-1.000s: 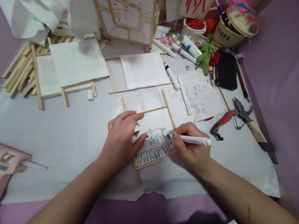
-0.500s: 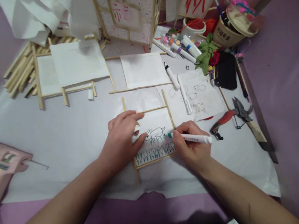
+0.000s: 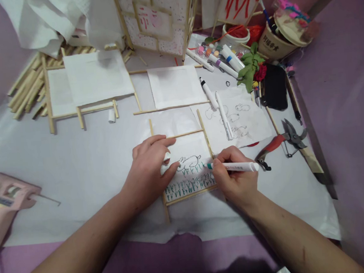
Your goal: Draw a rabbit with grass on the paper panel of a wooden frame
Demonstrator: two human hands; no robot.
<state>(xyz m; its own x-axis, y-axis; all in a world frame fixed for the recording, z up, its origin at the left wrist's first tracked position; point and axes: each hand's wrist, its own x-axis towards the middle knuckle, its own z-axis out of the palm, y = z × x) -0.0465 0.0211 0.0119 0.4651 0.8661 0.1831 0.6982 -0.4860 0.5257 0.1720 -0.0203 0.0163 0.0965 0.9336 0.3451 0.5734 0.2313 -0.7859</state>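
A small paper panel (image 3: 191,175) in a wooden stick frame (image 3: 206,134) lies in front of me, with a black rabbit outline and rows of green grass marks drawn on it. My right hand (image 3: 234,178) is closed around a white marker with a green tip (image 3: 234,166), and the tip touches the paper at the panel's right edge. My left hand (image 3: 151,168) rests on the panel's left side with fingers curled, and a small white cap (image 3: 166,156) shows between thumb and fingers.
Red-handled pruning shears (image 3: 280,141) lie right of my hand, beside a sketch sheet (image 3: 246,121) with two markers. Blank framed panels (image 3: 95,78), a bundle of sticks (image 3: 26,85), a decorated lantern (image 3: 156,18), more markers, a black phone (image 3: 275,85) and a pink glue gun (image 3: 4,205) surround the white sheet.
My right hand and the marker tip have shifted slightly to the right along the grass rows. My left hand has stayed put.
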